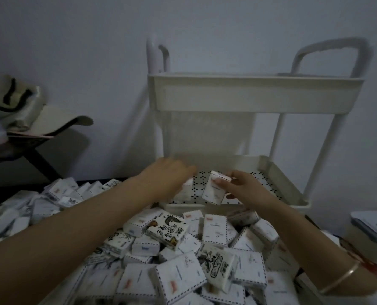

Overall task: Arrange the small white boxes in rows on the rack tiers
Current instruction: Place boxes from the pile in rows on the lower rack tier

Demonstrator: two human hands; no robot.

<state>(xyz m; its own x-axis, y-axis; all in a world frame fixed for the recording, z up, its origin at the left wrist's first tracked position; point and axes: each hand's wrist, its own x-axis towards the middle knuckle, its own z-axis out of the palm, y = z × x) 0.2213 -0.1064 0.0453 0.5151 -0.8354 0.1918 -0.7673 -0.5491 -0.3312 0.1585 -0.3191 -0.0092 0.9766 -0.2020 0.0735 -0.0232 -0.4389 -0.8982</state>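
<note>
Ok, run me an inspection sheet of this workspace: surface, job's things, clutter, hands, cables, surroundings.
Surface: lower tier, perforated floor showing.
Job's things: pile of white boxes heaped in front of the tier; held box over the lower tier.
Clutter: bag on a chair, left; stacked items, right edge.
Hands: left hand reaches into the tier, blurred, grip unclear; right hand grips the held box.
Cables: nothing seen.
Surroundings: plain wall; upper tier, contents hidden.

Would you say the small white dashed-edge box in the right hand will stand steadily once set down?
Probably light: the right hand pinches the small white dashed-edge box with fingertips alone. Upright it looks narrow, so it may tip on the white perforated tier.
</note>
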